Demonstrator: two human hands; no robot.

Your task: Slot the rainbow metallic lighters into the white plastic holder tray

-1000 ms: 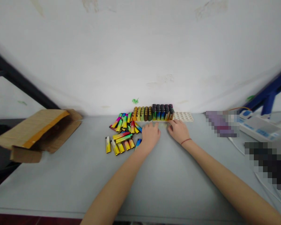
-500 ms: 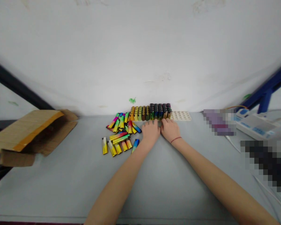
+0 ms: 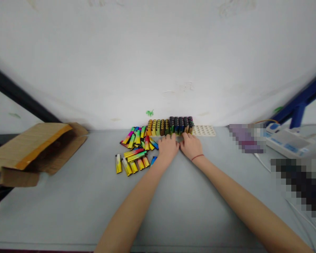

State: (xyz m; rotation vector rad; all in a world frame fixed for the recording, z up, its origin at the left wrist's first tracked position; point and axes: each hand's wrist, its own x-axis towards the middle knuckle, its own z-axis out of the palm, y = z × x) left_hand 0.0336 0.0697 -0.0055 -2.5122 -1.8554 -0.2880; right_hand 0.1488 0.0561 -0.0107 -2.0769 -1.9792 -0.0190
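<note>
Both my hands rest palm-down at the front of upright lighters standing in rows. My left hand point(image 3: 168, 148) has its fingers curled at the front of the dark-topped lighters point(image 3: 181, 123); whatever is under them is hidden. Beside it, my right hand point(image 3: 191, 146), with a thin red band at the wrist, is curled the same way, thumb close to the left thumb. Gold-topped lighters point(image 3: 158, 127) stand to the left of the dark ones. A white tray with holes point(image 3: 205, 130) shows at the right end. Loose shiny multicoloured lighters point(image 3: 137, 154) lie in a heap left of my left hand.
An open cardboard box point(image 3: 42, 147) lies on the left of the grey table point(image 3: 76, 211). On the right are a purple, blurred-out item point(image 3: 244, 137), a white power strip point(image 3: 287, 140) and white cables point(image 3: 302, 214). A white wall point(image 3: 137, 70) rises behind.
My left hand has shifted slightly left and covers more of the blue lighter by its wrist. My right hand stays nearly still. The view has moved a little.
</note>
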